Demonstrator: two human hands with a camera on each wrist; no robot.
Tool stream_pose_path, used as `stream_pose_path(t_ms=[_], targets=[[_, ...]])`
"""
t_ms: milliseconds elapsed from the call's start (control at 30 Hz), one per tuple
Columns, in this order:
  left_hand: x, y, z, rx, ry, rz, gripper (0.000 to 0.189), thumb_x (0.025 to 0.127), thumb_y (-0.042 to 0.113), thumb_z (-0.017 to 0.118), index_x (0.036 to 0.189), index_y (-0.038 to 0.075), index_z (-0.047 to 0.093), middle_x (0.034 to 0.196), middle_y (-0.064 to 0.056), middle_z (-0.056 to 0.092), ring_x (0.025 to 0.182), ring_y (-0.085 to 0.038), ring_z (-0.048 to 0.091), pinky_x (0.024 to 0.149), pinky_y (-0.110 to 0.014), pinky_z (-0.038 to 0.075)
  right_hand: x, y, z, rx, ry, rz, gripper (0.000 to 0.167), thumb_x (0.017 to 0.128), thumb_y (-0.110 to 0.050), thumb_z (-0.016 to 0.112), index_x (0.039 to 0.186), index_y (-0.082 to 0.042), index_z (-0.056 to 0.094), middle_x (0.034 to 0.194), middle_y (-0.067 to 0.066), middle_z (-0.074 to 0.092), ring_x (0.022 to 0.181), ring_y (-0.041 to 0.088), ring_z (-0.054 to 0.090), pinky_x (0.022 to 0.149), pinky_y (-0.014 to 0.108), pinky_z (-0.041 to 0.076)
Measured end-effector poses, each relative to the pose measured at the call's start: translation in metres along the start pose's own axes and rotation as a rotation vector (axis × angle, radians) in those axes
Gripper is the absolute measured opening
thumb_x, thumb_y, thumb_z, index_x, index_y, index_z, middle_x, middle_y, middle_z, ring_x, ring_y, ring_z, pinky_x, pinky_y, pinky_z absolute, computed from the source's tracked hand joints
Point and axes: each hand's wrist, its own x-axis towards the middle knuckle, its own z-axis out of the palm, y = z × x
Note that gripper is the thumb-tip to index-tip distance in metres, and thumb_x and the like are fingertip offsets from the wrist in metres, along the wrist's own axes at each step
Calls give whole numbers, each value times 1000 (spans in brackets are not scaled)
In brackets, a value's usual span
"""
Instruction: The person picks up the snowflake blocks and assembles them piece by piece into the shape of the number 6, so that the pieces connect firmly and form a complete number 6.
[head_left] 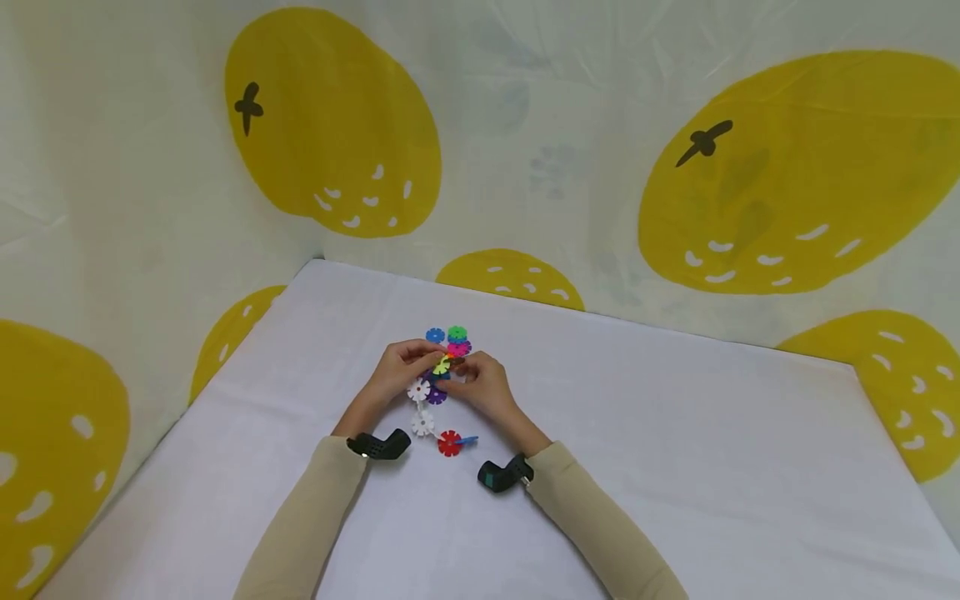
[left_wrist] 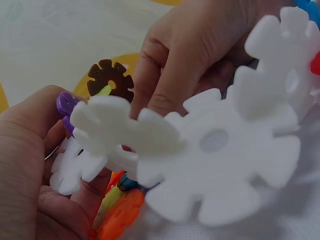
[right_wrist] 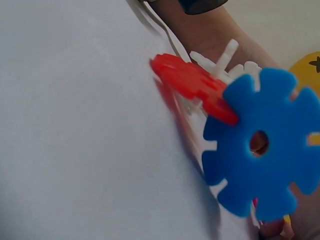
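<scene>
Two grips at work over the white-covered bench (head_left: 697, 450): left grip (head_left: 397, 368) curled round a chain of flower-shaped, slotted plastic discs (head_left: 438, 395), right grip (head_left: 489, 390) apparently pinching a dark brown, flower-shaped plastic disc (left_wrist: 106, 80) by its rim. Probably light and stiff, thin and smooth enough to slip between fingertips; not very fragile, but likely to twist or pop loose at the slotted joints. Best held by the flat faces close to the rim, thumb against fingertip, slots left uncovered; on the chain, best held right beside a joint rather than far along the trailing length. Brown disc at the right fingertips, between both grips; yellow-green slotted plastic disc (head_left: 441, 367) just beside the left thumb. Nearer the sleeves than the grips, white slotted plastic discs (head_left: 422, 424), then a red one (right_wrist: 187, 80) with a blue one (right_wrist: 282, 145) at the chain's end. Just past the fingertips, slotted plastic discs in pink (head_left: 459, 348), bright green (head_left: 457, 332) and blue (head_left: 434, 335); impossible to tell whether joined to the chain.
</scene>
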Motion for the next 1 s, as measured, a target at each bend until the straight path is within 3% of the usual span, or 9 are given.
stream_pose_path(t_ms=[100, 333, 467, 700, 1000], targets=[[-1, 4, 1, 4, 5, -9, 26, 96, 12, 62, 114, -6, 67, 111, -17, 69, 93, -9, 60, 79, -16, 51, -1, -4, 1, -10, 6, 12, 25, 77, -20, 84, 85, 0, 72, 85, 9, 61, 68, 14, 47, 59, 22, 37], [-16, 32, 3, 22, 4, -12, 26, 97, 12, 61, 114, -8, 66, 110, -16, 70, 92, -9, 61, 80, -17, 51, -2, -4, -2, 0, -26, 42, 29, 79, -20, 83, 96, -1, 70, 91, 10, 66, 67, 14, 48, 56, 22, 38], [-17, 33, 3, 20, -1, -7, 27, 96, 14, 63, 114, -6, 66, 111, -16, 70, 91, -9, 62, 80, -17, 51, -2, 0, -4, 79, -16, 79, 27, 79, -14, 81, 98, 0, 68, 88, 9, 68, 64, 10, 52, 55, 20, 42], [1, 0, 1, 13, 22, -15, 29, 94, 17, 66, 115, -4, 67, 113, -16, 70, 86, -6, 62, 76, -16, 51, -1, 5, -8, 274, -9, 141, 18, 88, -7, 72, 99, 5, 64, 73, 9, 64, 49, 9, 54, 46, 19, 41], [-1, -1, 1, 33, 43, 10, 27, 92, 18, 69, 111, -2, 70, 107, -13, 71, 85, -7, 64, 76, -18, 52, -1, 6, -13, 482, 87, 223, 25, 100, -10, 53, 113, 10, 61, 72, 9, 65, 56, 11, 56, 53, 19, 46]])
